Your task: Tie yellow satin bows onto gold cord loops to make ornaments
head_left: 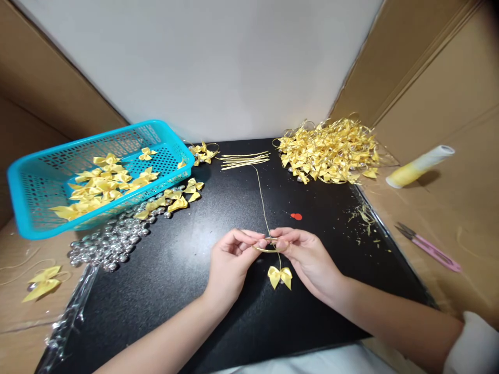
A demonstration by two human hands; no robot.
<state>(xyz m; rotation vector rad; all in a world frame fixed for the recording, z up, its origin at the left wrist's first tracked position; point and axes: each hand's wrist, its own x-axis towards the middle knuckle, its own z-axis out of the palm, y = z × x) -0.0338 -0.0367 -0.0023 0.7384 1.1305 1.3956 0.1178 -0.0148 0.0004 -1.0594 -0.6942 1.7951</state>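
Note:
Between my hands is a thin gold cord [265,250] bent into a loop. My left hand [236,257] pinches the loop's left side with thumb and forefinger. On the other side, my right hand [307,254] grips the same cord, its fingertips close to the left ones. A yellow ribbon bow [279,278] hangs just below the fingers on a short strand, and something small sits under its knot. From the fingers a long gold strand [262,195] runs up the black board [175,296] toward several cut gold cords [245,160]. The fingertips partly hide where the cord crosses.
A blue basket [97,143] of yellow bows stands at left, beside a heap of silver bells [107,241]. Finished bows [327,150] pile up at back right. Pink-handled snips [432,252] and a thread cone [419,167] lie right; a red piece [297,216] is mid-board.

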